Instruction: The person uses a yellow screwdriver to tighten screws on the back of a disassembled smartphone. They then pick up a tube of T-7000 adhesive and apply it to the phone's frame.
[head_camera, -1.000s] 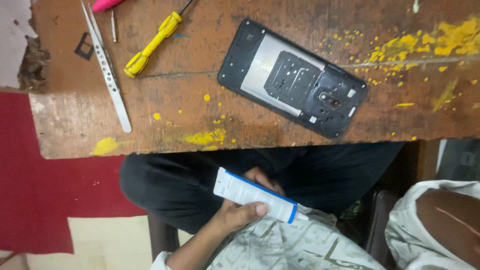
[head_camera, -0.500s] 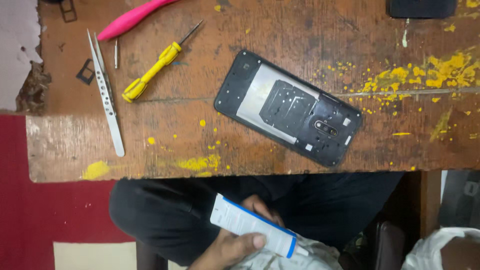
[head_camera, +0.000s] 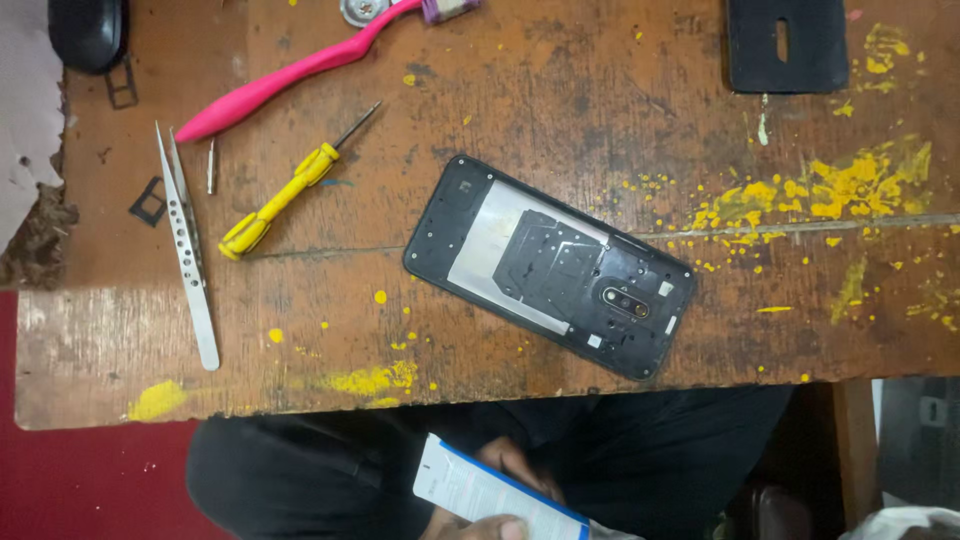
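Your hand (head_camera: 490, 505) at the bottom centre grips the white, blue-edged card (head_camera: 492, 497); the other hand is out of view. Keep it flat and clear of the opened phone (head_camera: 550, 265) mid-frame.

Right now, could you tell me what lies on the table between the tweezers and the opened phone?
In the head view, the yellow screwdriver lies between the tweezers and the phone.

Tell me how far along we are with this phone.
Done: the phone lies open on the table, with a black cover set apart and a small card tray out. In hand: the left hand holds a white-and-blue pack below the table edge. Left: the phone is uncovered, and the tweezers and screwdriver lie untouched.
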